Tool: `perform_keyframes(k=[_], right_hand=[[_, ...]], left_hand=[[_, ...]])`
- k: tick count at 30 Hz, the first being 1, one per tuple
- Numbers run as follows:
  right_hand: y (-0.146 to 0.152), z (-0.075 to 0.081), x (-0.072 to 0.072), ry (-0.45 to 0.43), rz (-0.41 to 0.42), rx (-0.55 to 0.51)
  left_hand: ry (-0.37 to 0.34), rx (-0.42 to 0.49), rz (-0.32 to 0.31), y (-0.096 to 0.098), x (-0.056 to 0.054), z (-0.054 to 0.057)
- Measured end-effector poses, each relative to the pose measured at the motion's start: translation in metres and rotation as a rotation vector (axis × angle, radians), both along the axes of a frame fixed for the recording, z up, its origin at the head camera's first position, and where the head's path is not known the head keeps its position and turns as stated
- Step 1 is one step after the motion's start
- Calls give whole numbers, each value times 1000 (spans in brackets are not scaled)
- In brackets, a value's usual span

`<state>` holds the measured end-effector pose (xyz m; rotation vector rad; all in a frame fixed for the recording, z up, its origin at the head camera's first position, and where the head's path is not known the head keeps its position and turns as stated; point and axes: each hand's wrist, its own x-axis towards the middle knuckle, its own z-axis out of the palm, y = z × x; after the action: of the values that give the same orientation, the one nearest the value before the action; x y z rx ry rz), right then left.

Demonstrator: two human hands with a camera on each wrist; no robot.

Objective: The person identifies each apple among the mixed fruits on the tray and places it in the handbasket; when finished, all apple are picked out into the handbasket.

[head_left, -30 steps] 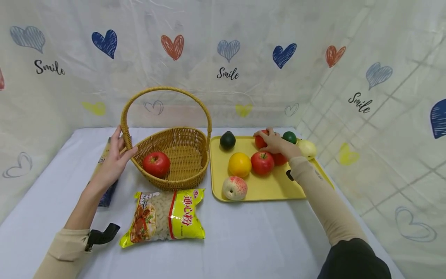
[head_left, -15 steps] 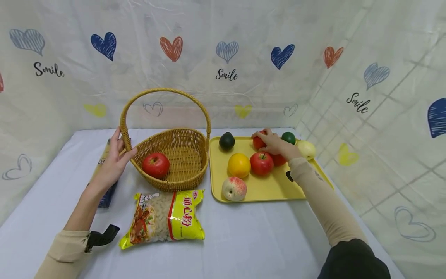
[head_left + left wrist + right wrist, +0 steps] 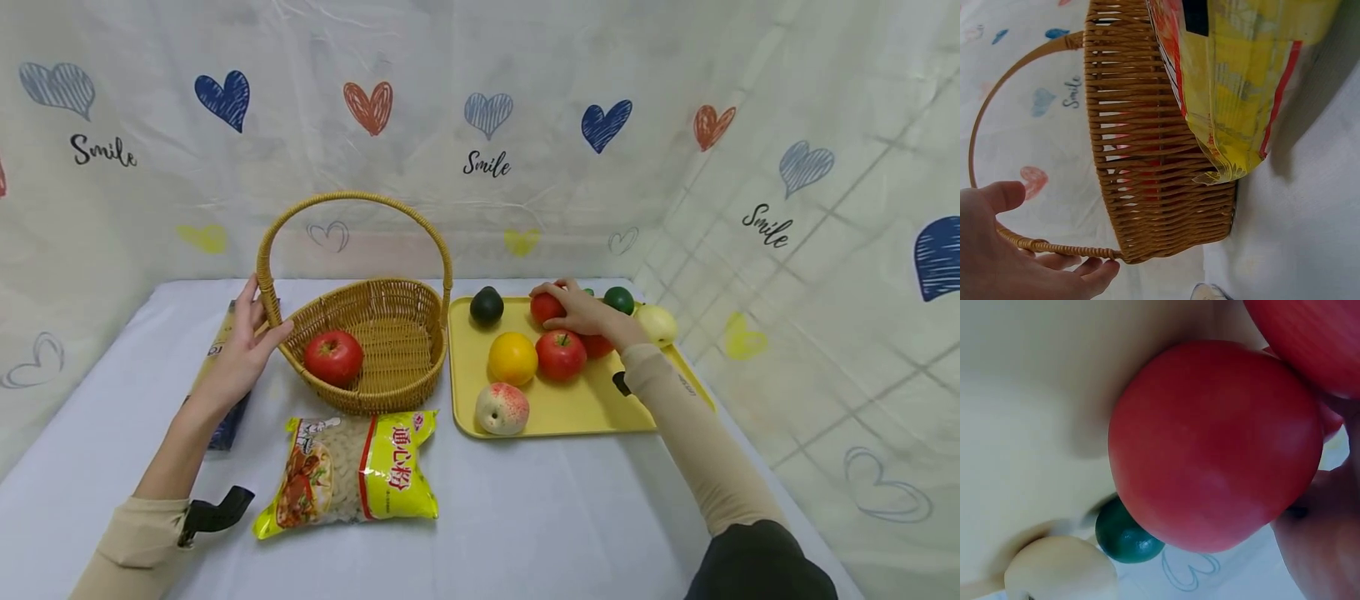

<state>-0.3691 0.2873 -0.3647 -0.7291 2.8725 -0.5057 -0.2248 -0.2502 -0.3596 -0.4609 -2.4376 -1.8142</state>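
Note:
My left hand [image 3: 243,342] holds the wicker basket [image 3: 390,392] at the foot of its handle, fingers behind and thumb in front. In the left wrist view the handle [image 3: 1060,249] passes between thumb and fingers. A red apple [image 3: 333,358] lies inside the basket. Over the yellow tray [image 3: 472,421], my right hand [image 3: 581,312] grips a round red fruit [image 3: 546,309] near the back edge. Beside it sit another red apple [image 3: 561,356] and a red fruit [image 3: 597,347] partly covered by the hand; the latter fills the middle of the right wrist view.
An orange [image 3: 513,359], a peach [image 3: 502,409], an avocado [image 3: 487,307], a small green fruit [image 3: 618,300] and a pale pear [image 3: 657,324] share the tray. A macaroni bag [image 3: 348,469] lies before the basket. A long packet [image 3: 225,417] is left, partly under the left arm.
My right hand has shifted slightly left with the red fruit, and a bit of green shows behind that hand. The left hand stays at the basket handle.

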Motion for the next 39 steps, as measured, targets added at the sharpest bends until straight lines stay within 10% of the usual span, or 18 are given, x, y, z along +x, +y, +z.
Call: perform_keyframes(k=[30,39], right_hand=[[-67,28,44,127,203,-44],[-110,43,79,259,425,-52]], left_hand=[[16,7,5,1,-1,-2],[7,4,5,-1,-2,-3]])
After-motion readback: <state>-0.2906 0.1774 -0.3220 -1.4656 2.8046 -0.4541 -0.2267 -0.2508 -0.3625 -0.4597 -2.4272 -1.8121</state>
